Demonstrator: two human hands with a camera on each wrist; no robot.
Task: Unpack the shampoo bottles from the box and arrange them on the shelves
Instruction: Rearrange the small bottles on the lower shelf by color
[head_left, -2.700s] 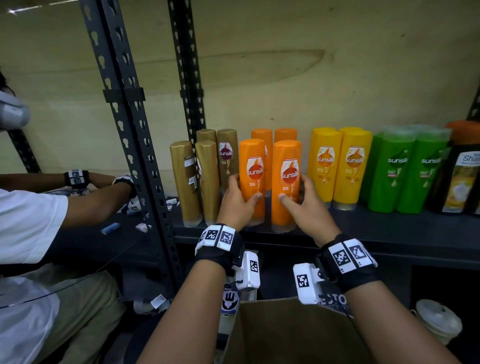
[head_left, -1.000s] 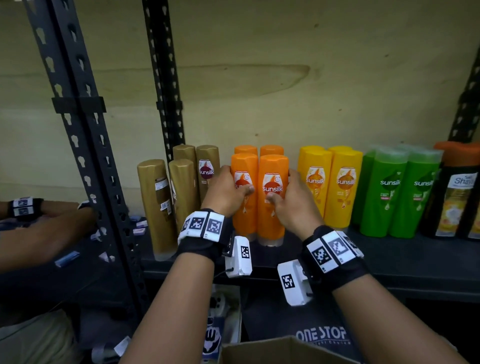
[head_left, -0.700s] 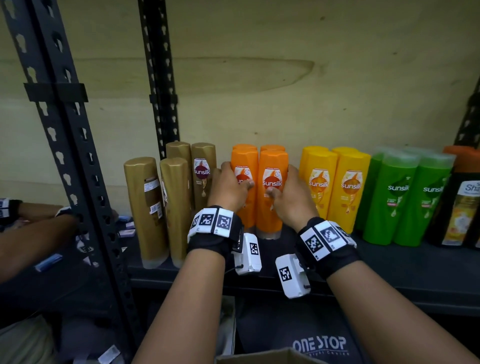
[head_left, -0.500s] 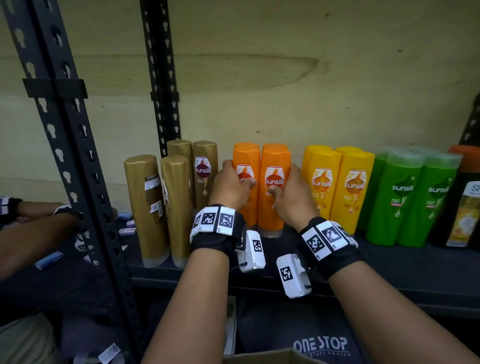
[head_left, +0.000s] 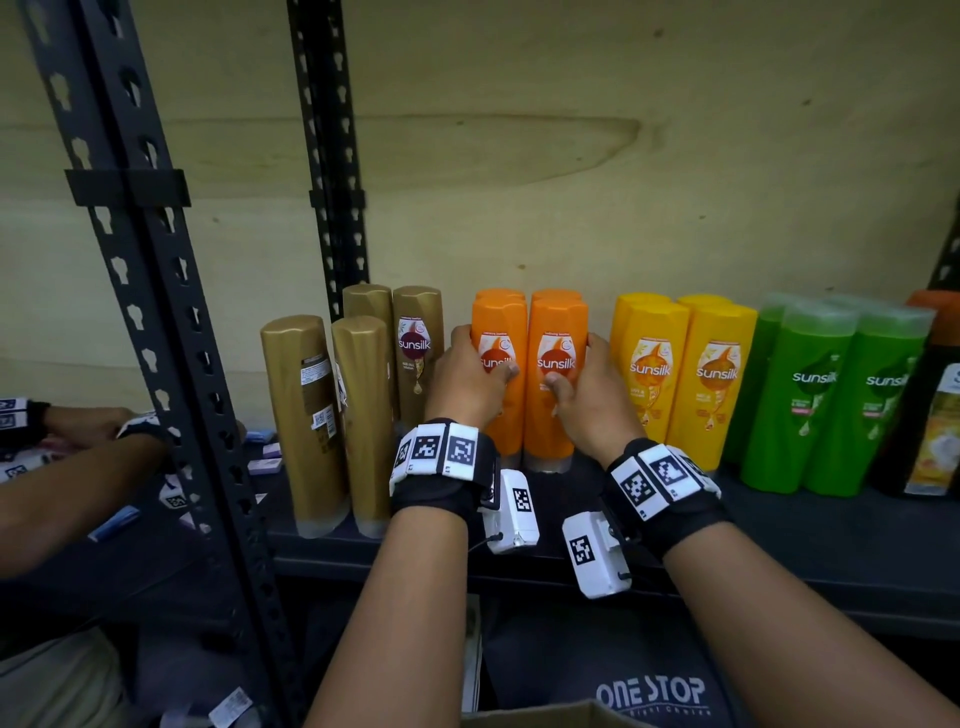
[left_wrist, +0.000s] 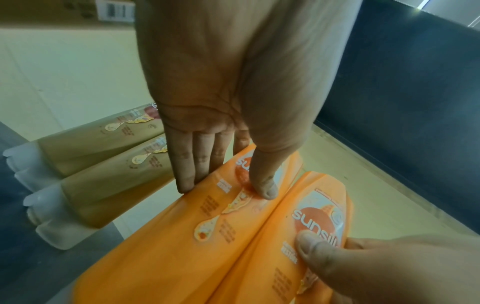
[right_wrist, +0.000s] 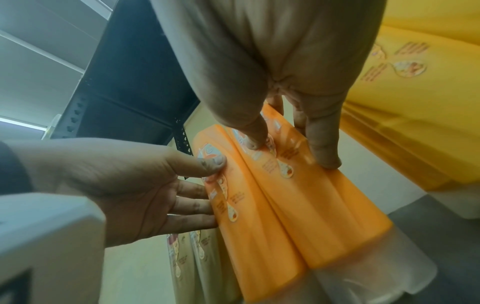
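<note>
Two orange Sunsilk bottles stand upright side by side on the dark shelf (head_left: 779, 545), directly in front of a second orange pair. My left hand (head_left: 480, 356) grips the left orange bottle (head_left: 501, 410), thumb on its label and fingers along its left side. My right hand (head_left: 579, 364) grips the right orange bottle (head_left: 550, 415) the same way from the right. In the left wrist view the left hand (left_wrist: 226, 188) has its thumb on the label. In the right wrist view the right hand (right_wrist: 289, 151) pinches the bottle (right_wrist: 324, 205).
Gold bottles (head_left: 306, 415) stand left of the orange ones, yellow bottles (head_left: 680, 374) and green bottles (head_left: 831, 395) to the right. A black slotted upright (head_left: 156, 312) rises at left, with another person's arm (head_left: 78, 467) beyond it. The cardboard box's edge (head_left: 545, 714) shows at the bottom.
Both hands have slid the front orange pair back on the shelf, close against the rear pair. The view has risen, so the box has almost dropped out of sight.
</note>
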